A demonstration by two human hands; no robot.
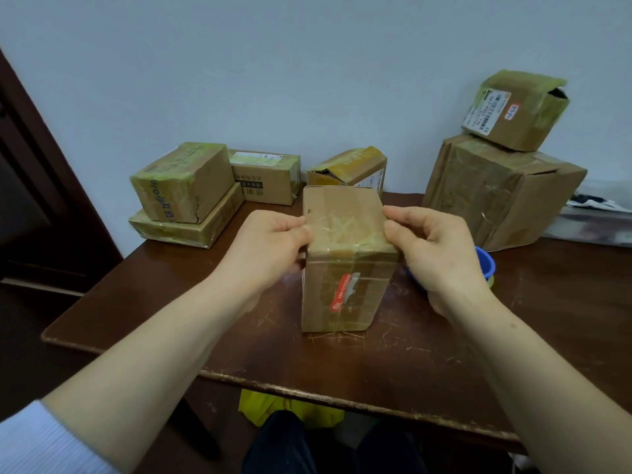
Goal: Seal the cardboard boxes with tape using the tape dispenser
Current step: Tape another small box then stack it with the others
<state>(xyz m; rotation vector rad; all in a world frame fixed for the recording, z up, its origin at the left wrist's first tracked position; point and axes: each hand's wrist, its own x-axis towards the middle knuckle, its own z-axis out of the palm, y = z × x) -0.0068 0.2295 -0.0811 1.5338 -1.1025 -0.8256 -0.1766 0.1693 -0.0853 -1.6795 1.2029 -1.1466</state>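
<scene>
Middle box (349,268) is stood on end at table ctr, directly in front of the person, narrow face up. Plain brown cardboard, worn. Top face is covered w/ clear tape (345,227), wrinkled and yellowish, carried over the near top edge onto the front face. Older tape bands are seen across the front. A red-and-white label (343,290) is stuck slantwise at mid-front. A small notch is noted at the top face, left edge.

Hands: apart, one each side of the box top. Left hand (270,248) is clamped on the top left edge at 9 o'clock, thumb and forefinger pinched at the tape end. Right hand (437,251) is closed on the top right edge at 3 o'clock, thumb and forefinger against the edge, other fingers curled.

Positions taken from middle box:
- 10 o'clock: taped box (178,183) stacked on a flat box (184,227).
- 11 o'clock: labelled box (265,179), behind that stack.
- 12 o'clock: torn box (349,167), just behind.
- 2 o'clock: big box (502,196) w/ small box (516,111) set tilted on top, one corner open.
- 3 o'clock: blue round object (485,263), partly hidden behind right hand; kind cannot be told.

Table (342,364): dark brown, scratched. White sleeve (44,439) is seen at 7 o'clock.
</scene>
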